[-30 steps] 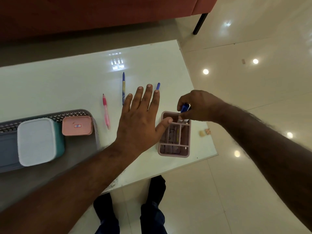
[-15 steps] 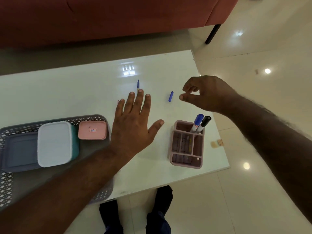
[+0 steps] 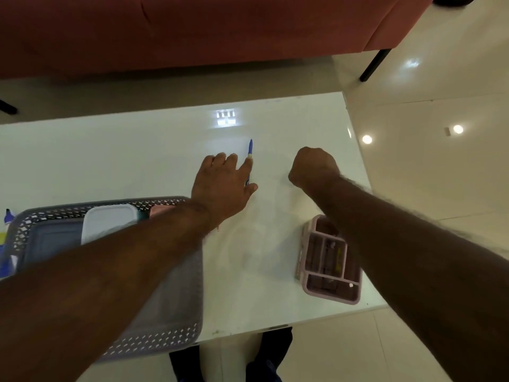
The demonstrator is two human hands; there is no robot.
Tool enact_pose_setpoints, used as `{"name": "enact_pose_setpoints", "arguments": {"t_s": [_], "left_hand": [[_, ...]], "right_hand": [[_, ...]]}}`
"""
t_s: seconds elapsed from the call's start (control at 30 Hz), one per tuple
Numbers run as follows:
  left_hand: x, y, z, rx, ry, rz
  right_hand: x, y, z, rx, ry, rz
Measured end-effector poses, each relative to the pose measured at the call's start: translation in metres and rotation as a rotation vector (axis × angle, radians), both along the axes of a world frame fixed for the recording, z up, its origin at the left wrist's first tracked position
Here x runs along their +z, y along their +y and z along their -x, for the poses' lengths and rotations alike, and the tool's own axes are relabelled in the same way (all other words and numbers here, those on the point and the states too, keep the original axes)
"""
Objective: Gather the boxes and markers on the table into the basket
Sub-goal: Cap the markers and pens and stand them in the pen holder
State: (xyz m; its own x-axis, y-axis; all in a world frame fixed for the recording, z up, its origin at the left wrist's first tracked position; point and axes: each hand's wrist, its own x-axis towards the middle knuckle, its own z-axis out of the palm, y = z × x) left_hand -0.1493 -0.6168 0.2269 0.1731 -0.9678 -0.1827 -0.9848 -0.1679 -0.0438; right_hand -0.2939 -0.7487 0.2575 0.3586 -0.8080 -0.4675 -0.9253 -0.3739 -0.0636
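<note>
A blue pen lies on the white table; only its far end shows. My left hand covers the rest, its index finger along the pen and its thumb beside it, pinching it. My right hand is curled into a fist, knuckles up, on the spot where a small blue cap lay; the cap is out of sight. The grey basket at the left holds a white-lidded box, a grey-blue box and a pink box, partly behind my left forearm.
A pink divided organiser stands near the table's right front corner, its far end under my right forearm. A blue object pokes in at the left edge. A red sofa runs behind the table. My feet are below the front edge.
Both hands moved forward across the table. The left hand dropped onto the blue pen. The right hand closed over the blue cap's spot. The pink pen is now hidden.
</note>
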Motion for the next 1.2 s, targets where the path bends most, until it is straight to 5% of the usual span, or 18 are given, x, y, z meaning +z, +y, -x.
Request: {"name": "enact_pose_setpoints", "arguments": {"t_s": [0.23,0.47,0.57,0.7,0.83,1.2], "left_hand": [[-0.005,-0.032,0.003,-0.031,-0.027,-0.087],[-0.013,-0.037,0.015,0.263,0.26,-0.086],[-0.006,-0.04,0.022,0.387,0.375,-0.071],[0.006,-0.036,0.02,0.57,0.577,0.021],[0.018,-0.008,0.018,0.52,0.62,0.109],[0.051,0.06,0.023,0.361,0.685,0.369]], "right_hand": [[-0.018,0.004,0.0,-0.108,-0.034,0.013],[-0.025,0.01,-0.002,-0.112,-0.078,-0.002],[-0.026,0.009,-0.007,-0.255,-0.257,-0.049],[-0.014,0.007,-0.012,-0.614,-0.727,-0.21],[0.019,0.007,-0.007,-0.672,-1.047,-0.334],[0.057,0.045,0.005,-0.532,-1.173,-0.457]]}}
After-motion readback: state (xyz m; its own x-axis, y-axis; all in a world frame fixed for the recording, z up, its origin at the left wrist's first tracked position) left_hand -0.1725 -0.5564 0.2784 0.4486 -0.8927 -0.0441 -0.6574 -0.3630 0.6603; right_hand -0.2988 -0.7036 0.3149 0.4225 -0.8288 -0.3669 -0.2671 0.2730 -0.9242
